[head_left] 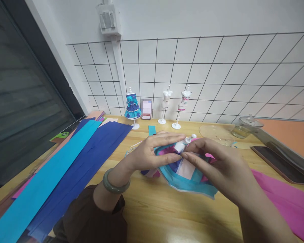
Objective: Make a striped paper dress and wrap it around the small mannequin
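A small white dress form [179, 147] is tilted over between my hands, its neck knob pointing up and to the right. Around it spreads a doll-sized skirt [186, 180] in turquoise, white, navy and pink, which looks like fabric or crepe paper. My left hand [152, 152] is closed around the form from the left, with fingers behind and thumb in front. At the form's upper body, my right hand [215, 165] pinches with thumb and index finger. What lies between those fingertips is too small to make out.
Turquoise [66, 162] and navy strips [101, 148] lie left; pink material [286, 199] lies right. At the back stand a dressed form [132, 108], two other forms [166, 98] [184, 98] and a propped phone [146, 109]. A dark phone [281, 162], clear plate [215, 135] and glass jar [243, 130] sit right.
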`<state>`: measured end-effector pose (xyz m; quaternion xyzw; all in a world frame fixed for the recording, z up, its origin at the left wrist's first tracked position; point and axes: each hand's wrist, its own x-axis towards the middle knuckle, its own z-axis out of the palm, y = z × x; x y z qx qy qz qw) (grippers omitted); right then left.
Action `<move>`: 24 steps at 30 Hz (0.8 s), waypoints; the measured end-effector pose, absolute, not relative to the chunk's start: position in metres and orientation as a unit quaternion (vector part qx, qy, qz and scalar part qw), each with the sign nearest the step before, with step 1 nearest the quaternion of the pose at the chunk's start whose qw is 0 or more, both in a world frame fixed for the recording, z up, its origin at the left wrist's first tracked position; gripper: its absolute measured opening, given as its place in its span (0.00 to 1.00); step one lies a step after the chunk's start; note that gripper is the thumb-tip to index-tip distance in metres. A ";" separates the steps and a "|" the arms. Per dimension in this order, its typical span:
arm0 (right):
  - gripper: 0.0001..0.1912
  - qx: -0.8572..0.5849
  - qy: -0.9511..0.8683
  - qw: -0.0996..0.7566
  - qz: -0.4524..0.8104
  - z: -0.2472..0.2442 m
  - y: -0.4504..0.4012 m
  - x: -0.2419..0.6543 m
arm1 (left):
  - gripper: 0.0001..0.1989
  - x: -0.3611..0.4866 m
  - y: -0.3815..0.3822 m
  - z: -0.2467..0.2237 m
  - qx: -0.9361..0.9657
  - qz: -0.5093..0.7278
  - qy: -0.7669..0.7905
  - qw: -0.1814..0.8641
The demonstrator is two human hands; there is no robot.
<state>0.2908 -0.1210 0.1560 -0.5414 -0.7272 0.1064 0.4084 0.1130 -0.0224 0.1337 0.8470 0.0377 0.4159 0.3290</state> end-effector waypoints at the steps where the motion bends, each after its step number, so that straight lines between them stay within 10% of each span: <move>1: 0.09 -0.547 -0.723 0.409 0.105 0.155 -0.121 0.291 | 0.25 0.113 -0.023 0.133 0.847 0.421 0.042 0.323; 24: 0.08 -0.542 -0.721 0.417 0.109 0.156 -0.116 0.288 | 0.19 0.113 -0.027 0.134 0.850 0.421 0.109 0.296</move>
